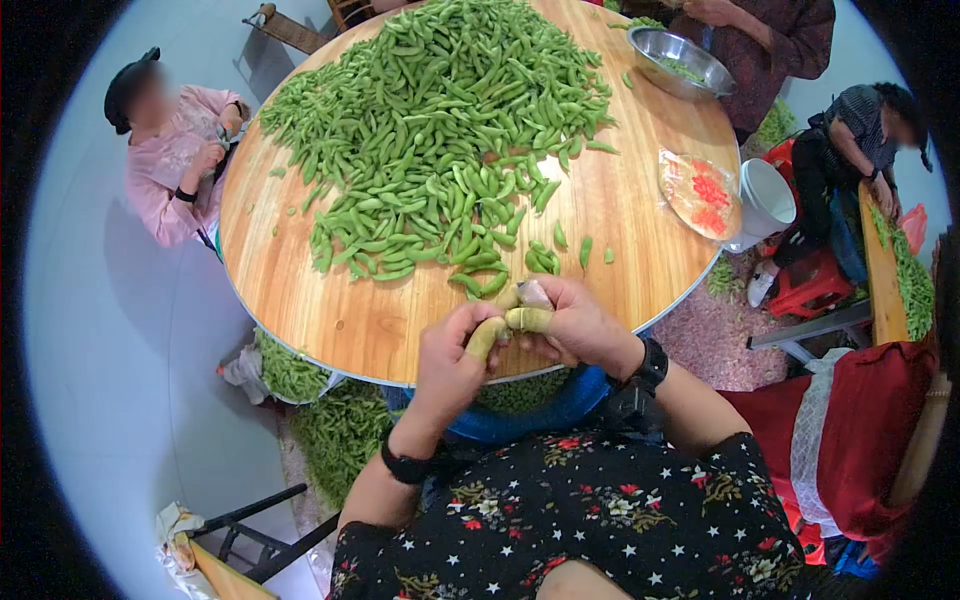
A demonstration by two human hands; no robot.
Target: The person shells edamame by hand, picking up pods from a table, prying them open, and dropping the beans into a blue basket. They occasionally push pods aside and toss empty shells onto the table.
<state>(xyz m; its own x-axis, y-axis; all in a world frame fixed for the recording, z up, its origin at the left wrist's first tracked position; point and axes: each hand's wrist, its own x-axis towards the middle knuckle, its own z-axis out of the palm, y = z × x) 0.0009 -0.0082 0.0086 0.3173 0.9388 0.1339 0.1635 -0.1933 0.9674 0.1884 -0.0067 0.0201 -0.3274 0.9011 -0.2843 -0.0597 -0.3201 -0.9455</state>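
A large heap of green bean pods (440,120) spreads over the round wooden table (660,265), with a few loose pods near its front edge. My left hand (460,350) and my right hand (575,325) meet just in front of those pods, above the table's near edge. Both are closed in a pinch, fingertips almost touching. Yellowish-green coverings wrap some of the fingers, and a whitish one sits on a right finger. Whatever lies between the fingertips is hidden. Below my hands, a blue basin (465,428) contains green shelled beans (520,394).
A steel bowl (680,62) and a plastic-wrapped round item with red pieces (705,195) rest at the table's right. Beside it stands a white bucket (768,195). Several people sit around. Empty-looking husks (345,440) pile on the floor at left.
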